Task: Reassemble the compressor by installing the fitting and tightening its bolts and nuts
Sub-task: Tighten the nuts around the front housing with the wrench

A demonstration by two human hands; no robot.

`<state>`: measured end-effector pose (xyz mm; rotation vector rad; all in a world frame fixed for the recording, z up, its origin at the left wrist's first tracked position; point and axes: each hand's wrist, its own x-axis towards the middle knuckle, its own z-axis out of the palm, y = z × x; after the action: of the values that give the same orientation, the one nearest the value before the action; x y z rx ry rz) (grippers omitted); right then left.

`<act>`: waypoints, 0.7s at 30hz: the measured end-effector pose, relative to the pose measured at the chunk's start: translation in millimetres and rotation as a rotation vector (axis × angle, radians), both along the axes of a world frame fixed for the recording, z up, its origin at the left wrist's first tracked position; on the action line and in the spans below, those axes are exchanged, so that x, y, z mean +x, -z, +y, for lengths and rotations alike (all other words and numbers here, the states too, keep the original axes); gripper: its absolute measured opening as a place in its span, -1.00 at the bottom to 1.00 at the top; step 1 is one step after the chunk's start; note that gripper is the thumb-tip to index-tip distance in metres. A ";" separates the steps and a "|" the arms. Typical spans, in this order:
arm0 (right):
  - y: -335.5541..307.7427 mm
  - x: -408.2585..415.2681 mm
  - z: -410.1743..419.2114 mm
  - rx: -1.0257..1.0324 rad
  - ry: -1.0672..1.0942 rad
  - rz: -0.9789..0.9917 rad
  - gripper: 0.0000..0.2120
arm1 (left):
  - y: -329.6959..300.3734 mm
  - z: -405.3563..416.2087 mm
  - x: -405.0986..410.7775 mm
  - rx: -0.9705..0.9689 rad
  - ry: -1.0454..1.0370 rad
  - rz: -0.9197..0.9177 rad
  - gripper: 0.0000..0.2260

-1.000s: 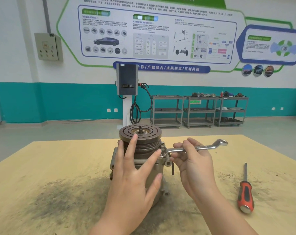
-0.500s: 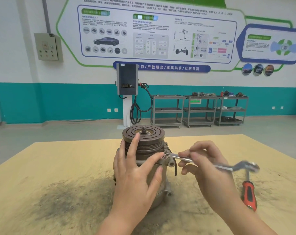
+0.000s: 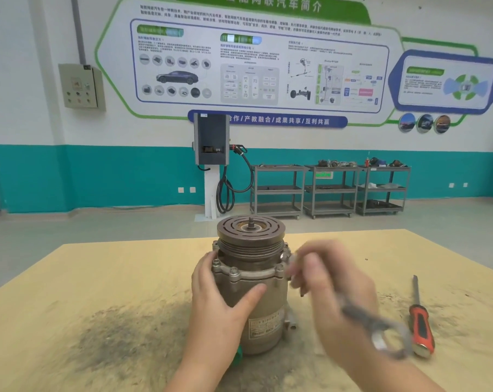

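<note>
The compressor (image 3: 256,301) stands upright mid-table, its grooved pulley (image 3: 251,233) on top and a bolted flange below it. My left hand (image 3: 219,301) grips the grey body from the left, thumb across the front. My right hand (image 3: 333,290), blurred by motion, holds a silver wrench (image 3: 381,326). The wrench's inner end sits at the compressor's right side near the flange; its outer ring end points down toward me. The fitting on the right side is mostly hidden behind my right hand.
A red-and-black screwdriver (image 3: 419,321) lies on the wooden table (image 3: 98,292) to the right, close to the wrench's ring end. Dark grime stains the tabletop at the front left. Metal carts (image 3: 330,190) and a charging post (image 3: 211,165) stand by the far wall.
My right hand has swung the wrench's outer end from the far right down toward me. My left hand slid from the pulley down onto the compressor body.
</note>
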<state>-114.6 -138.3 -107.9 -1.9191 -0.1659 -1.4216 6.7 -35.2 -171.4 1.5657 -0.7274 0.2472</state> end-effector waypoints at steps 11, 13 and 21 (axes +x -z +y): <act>-13.9 30.3 -73.5 0.993 -0.424 0.049 -0.72 | -2.4 9.1 15.9 -0.021 0.049 0.127 -0.33; -17.3 36.3 -79.5 1.040 -0.495 0.102 -0.75 | -3.3 11.4 18.9 -0.036 0.087 0.156 -0.35; 0.7 35.5 -68.8 1.009 -0.563 0.075 -0.80 | -9.2 13.3 16.2 -0.024 0.138 0.192 -0.20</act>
<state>-79.0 -207.1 -108.7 -0.9680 0.0513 -0.7908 23.0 -21.8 -162.2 1.4855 -0.6758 0.0037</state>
